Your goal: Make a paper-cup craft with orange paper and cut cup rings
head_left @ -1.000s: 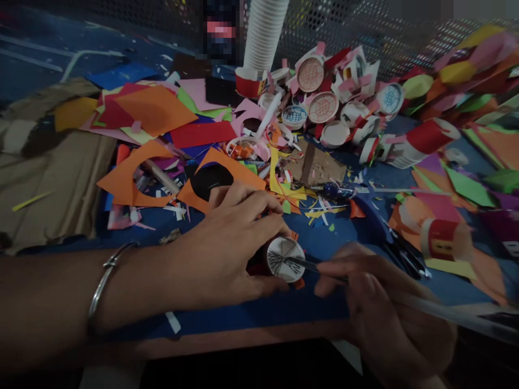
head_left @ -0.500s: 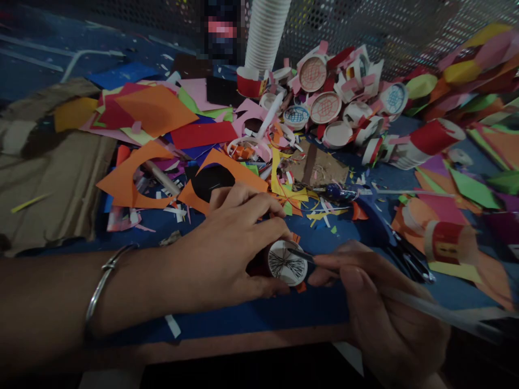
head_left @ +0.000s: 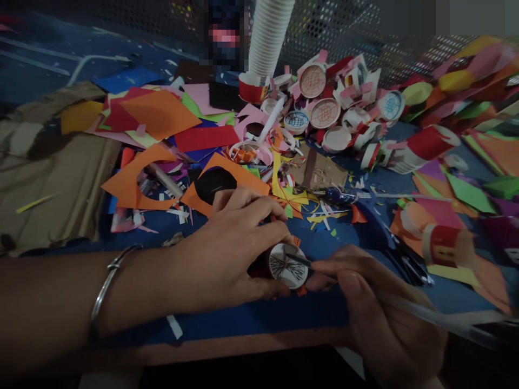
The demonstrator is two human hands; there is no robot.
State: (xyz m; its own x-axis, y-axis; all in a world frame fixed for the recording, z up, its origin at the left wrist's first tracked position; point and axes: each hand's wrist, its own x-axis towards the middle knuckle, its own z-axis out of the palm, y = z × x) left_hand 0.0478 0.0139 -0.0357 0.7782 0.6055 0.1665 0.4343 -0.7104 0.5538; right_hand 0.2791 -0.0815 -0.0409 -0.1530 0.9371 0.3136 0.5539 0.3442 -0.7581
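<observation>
head view: pen tip on the cup base, cup lying between my two hands

my left hand point(head_left: 227, 254) is curled over a small paper cup point(head_left: 287, 266) and grasps it from above and from the left, fingers over the top and thumb beneath. the cup lies on its side on the blue table point(head_left: 263, 316), close to the near edge. its long axis runs left to right, and its round white base faces my right hand point(head_left: 381, 319). that hand is pinched around a clear-barrelled pen point(head_left: 430, 317). the pen slants from low on the right up to the left, roughly in line with the cup's axis, and its dark tip touches the base where black lines fan out from the middle. so the cup sits directly left of my right fingertips and inside my left palm. both hands are at the cup, the left on its body and the right reaching it only through the pen.

beyond my left knuckles lies an orange sheet with a round hole point(head_left: 233, 181). dark scissors point(head_left: 405, 259) lie just right of my right hand. a heap of decorated cups point(head_left: 336, 108) sits well apart at the back, under a stack of white cups point(head_left: 270, 32).
</observation>
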